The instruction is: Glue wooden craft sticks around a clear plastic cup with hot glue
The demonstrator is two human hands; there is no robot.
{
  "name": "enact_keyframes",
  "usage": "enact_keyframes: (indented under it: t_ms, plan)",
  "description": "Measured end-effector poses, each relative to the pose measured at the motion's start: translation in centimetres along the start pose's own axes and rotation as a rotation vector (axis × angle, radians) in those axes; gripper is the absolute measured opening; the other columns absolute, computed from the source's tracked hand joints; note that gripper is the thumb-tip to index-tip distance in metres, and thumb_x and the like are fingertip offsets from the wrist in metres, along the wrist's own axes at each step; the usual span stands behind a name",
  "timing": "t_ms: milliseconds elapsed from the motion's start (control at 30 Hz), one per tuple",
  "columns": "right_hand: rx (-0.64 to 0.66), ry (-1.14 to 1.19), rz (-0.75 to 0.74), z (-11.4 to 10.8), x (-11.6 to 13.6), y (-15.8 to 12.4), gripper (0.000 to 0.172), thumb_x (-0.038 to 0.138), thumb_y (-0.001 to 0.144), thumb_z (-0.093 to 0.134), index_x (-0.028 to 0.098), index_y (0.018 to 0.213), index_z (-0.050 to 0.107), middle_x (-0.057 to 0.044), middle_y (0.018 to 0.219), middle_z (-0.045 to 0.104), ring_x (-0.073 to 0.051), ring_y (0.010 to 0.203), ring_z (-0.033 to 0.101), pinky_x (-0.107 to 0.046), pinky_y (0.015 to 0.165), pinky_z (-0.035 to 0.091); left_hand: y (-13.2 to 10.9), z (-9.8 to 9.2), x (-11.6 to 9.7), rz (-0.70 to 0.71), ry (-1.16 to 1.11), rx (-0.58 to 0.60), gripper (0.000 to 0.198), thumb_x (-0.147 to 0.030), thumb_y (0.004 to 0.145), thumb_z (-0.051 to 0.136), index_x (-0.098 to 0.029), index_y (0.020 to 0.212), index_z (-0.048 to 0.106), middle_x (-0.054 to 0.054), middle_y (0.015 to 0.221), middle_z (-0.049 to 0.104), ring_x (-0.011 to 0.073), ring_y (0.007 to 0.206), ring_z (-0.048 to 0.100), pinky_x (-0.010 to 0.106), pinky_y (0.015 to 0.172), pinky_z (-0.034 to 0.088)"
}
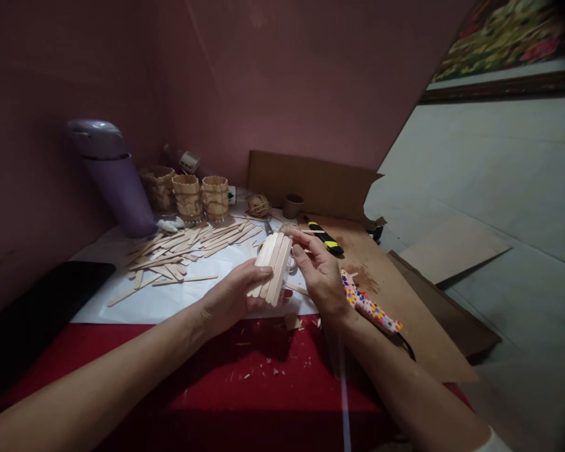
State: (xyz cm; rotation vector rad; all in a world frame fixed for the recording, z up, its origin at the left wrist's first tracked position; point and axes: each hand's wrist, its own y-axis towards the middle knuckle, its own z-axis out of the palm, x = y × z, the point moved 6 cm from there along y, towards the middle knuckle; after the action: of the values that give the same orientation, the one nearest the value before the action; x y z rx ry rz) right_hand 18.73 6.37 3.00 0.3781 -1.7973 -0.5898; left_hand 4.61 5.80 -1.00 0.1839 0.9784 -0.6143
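My left hand is wrapped round a clear plastic cup partly covered with flat wooden craft sticks, held tilted above the table. Several pale sticks lie side by side along its wall, facing me. My right hand is at the cup's upper right edge, thumb and forefinger closed against it; the exact contact is hard to see. Beyond the left hand, a loose pile of craft sticks covers white paper. Beside my right wrist lies a flower-patterned tool with a black cord, which looks like a glue gun.
Stick-covered cups stand at the back near a purple bottle. Behind are a twine ball and a small brown cup. A black-and-yellow cutter rests on cardboard. Wood scraps dot the red cloth.
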Motion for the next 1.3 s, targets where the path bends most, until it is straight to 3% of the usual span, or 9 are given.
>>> enact_keyframes:
  t_ms: [167, 400, 600, 933, 1167, 1300]
  plan:
    - [0.002, -0.264, -0.365, 0.5, 3.6, -1.7, 0.019, 0.024, 0.095, 0.055, 0.021, 0.109, 0.066, -0.01, 0.116, 0.06, -0.023, 0.115, 0.056, -0.047, 0.101, 0.045, -0.4, -0.5, -0.9, 0.067, -0.019, -0.07, 0.035, -0.026, 0.077, 0.069, -0.019, 0.112, 0.067, 0.005, 0.103, 0.071, 0.0213, 0.086, 0.066, 0.037, 0.077, 0.052]
    - [0.15, -0.451, -0.614, 2.0, 5.0, -3.6, 0.026, 0.014, 0.088, 0.059, 0.024, 0.11, 0.065, -0.009, 0.123, 0.058, -0.027, 0.115, 0.052, -0.053, 0.098, 0.047, -0.5, -0.3, -1.6, 0.147, -0.068, -0.07, 0.019, -0.027, 0.075, 0.072, -0.019, 0.092, 0.071, 0.002, 0.086, 0.067, 0.0189, 0.084, 0.061, 0.029, 0.068, 0.048]
    - [0.165, -0.497, -0.633, 2.1, 4.9, -3.6, 0.026, 0.012, 0.086, 0.061, 0.023, 0.109, 0.066, -0.01, 0.124, 0.056, -0.027, 0.115, 0.051, -0.051, 0.098, 0.048, -0.6, -0.3, -1.5, 0.154, -0.095, -0.058, 0.021, -0.031, 0.077, 0.073, -0.019, 0.093, 0.07, 0.002, 0.091, 0.066, 0.0175, 0.081, 0.06, 0.03, 0.069, 0.049]
    - [0.175, -0.493, -0.661, 2.4, 5.3, -3.9, 0.027, 0.02, 0.087, 0.064, 0.021, 0.114, 0.06, -0.011, 0.121, 0.06, -0.028, 0.114, 0.053, -0.052, 0.1, 0.047, -0.6, -0.6, -1.5, 0.149, -0.049, -0.128, 0.024, -0.036, 0.075, 0.072, -0.018, 0.09, 0.067, 0.002, 0.089, 0.066, 0.0175, 0.078, 0.059, 0.026, 0.059, 0.046]
    - [0.121, -0.537, -0.696, 2.5, 5.4, -3.9, 0.02, 0.015, 0.088, 0.062, 0.023, 0.107, 0.063, -0.009, 0.118, 0.063, -0.025, 0.11, 0.055, -0.048, 0.096, 0.05, -0.5, -0.6, -1.2, 0.144, -0.01, -0.16, 0.04, -0.039, 0.074, 0.07, -0.018, 0.108, 0.063, 0.007, 0.095, 0.068, 0.0219, 0.082, 0.063, 0.028, 0.061, 0.047]
    - [0.086, -0.584, -0.746, 2.7, 5.9, -4.2, 0.017, 0.013, 0.088, 0.061, 0.022, 0.101, 0.066, -0.009, 0.114, 0.066, -0.025, 0.107, 0.056, -0.045, 0.094, 0.051, -0.4, -0.6, -1.3, 0.172, -0.02, -0.152, 0.039, -0.036, 0.075, 0.07, -0.016, 0.108, 0.062, 0.009, 0.096, 0.069, 0.0207, 0.079, 0.063, 0.028, 0.063, 0.047]
